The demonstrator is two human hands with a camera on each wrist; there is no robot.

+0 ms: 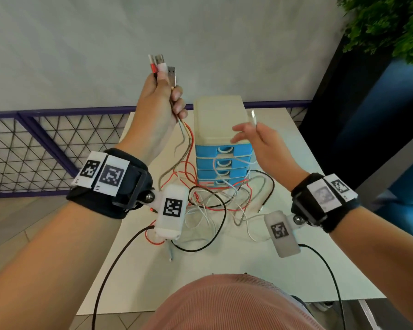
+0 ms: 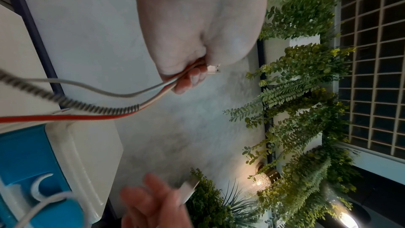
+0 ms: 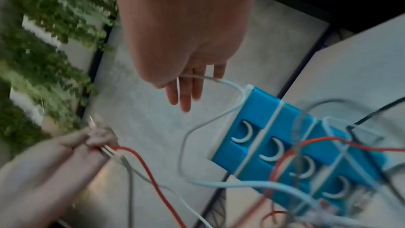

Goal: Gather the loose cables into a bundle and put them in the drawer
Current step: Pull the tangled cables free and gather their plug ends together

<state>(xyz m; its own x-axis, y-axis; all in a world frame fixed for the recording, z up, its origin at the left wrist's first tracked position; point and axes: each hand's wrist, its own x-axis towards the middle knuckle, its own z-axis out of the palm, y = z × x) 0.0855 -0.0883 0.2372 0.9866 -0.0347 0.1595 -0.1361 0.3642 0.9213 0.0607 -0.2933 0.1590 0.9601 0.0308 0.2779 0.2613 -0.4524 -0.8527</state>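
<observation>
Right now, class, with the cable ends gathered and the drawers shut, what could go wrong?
1. The cables lie tangled on the table; lifting with the left hand may knot them.
2. A white cable hangs across the drawer unit, which could tip.
3. The right hand holds only one connector, loosely.

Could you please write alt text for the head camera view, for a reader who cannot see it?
The left hand grips several cable plug ends raised above a white table, while the right hand pinches a white cable beside a small blue drawer unit. The cables trail down into a loose tangle in front of the closed drawers.
</observation>
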